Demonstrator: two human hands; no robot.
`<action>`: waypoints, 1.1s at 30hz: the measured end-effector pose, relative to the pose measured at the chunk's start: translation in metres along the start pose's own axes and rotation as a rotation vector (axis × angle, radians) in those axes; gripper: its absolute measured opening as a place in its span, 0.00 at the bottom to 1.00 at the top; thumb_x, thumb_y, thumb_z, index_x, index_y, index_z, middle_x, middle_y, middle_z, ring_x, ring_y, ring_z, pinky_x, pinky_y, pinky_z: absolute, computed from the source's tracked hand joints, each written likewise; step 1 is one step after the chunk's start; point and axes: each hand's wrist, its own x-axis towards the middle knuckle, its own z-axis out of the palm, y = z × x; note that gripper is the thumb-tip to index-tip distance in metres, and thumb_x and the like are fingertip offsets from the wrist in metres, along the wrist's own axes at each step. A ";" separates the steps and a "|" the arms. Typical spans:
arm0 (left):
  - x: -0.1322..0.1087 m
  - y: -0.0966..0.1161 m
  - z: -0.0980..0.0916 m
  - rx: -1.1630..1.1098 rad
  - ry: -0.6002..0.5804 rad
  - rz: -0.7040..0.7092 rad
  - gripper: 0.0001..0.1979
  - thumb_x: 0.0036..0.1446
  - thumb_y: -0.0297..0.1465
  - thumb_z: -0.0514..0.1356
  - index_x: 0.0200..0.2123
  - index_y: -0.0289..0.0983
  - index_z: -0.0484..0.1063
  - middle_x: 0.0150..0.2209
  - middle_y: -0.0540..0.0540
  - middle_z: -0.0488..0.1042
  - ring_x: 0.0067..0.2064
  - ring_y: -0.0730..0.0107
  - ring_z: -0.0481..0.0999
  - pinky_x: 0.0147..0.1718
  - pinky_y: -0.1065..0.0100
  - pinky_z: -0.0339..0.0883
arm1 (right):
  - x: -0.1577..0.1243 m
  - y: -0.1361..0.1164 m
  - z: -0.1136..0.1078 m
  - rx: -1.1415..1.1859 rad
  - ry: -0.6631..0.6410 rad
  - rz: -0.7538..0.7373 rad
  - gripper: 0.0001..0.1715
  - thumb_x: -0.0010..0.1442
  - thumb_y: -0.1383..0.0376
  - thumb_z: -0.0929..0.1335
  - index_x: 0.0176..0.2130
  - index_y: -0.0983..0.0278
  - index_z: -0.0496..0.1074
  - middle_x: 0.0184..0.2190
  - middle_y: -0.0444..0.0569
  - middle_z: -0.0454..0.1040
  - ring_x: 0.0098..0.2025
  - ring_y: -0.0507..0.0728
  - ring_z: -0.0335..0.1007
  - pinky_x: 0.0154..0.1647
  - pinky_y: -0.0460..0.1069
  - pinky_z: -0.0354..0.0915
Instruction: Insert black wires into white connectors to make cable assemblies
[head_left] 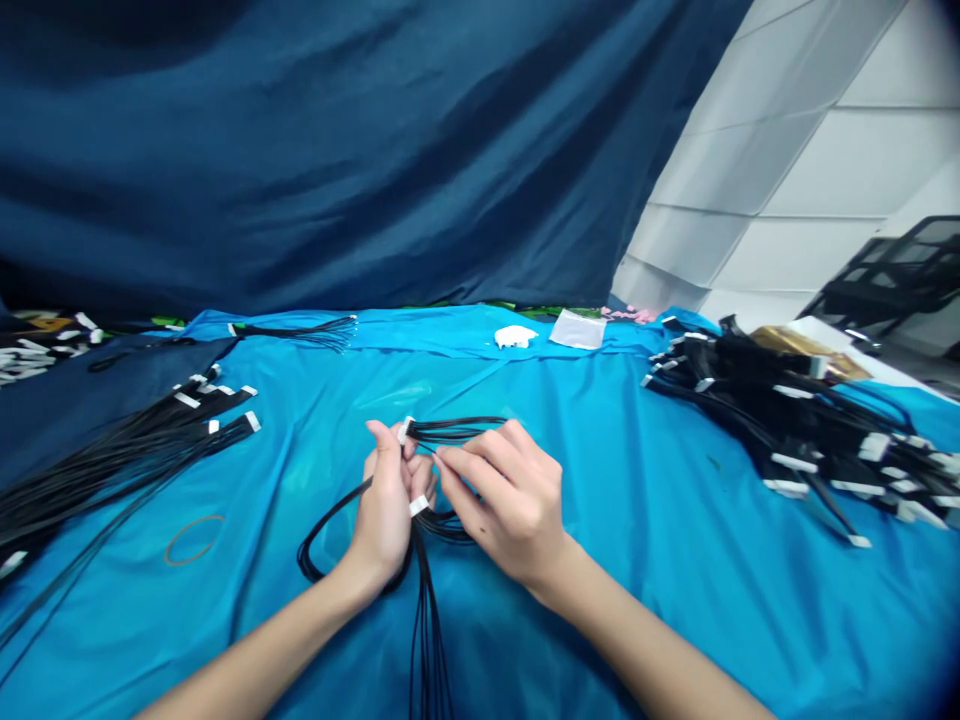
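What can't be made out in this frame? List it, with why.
Head view: pin details of the small white rectangular connector in the left hand; too small.
Head view: thin black wires at the right hand; partly hidden behind it.
Head view: lower ends of the hanging black wires; bottom edge.
Head view: near ends of the long black cable bundle; left edge.
Head view: cable count in the black pile; overlap.

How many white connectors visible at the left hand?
2: upper white connector near the left hand's thumb; lower white connector just below its curled fingers. Others may be hidden.
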 end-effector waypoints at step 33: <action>0.002 -0.003 -0.002 0.130 0.037 0.070 0.25 0.45 0.55 0.49 0.19 0.37 0.57 0.14 0.55 0.52 0.16 0.79 0.51 0.13 0.75 0.48 | -0.002 0.001 0.001 -0.041 -0.050 -0.063 0.07 0.58 0.70 0.64 0.30 0.65 0.71 0.20 0.45 0.68 0.26 0.51 0.56 0.25 0.47 0.56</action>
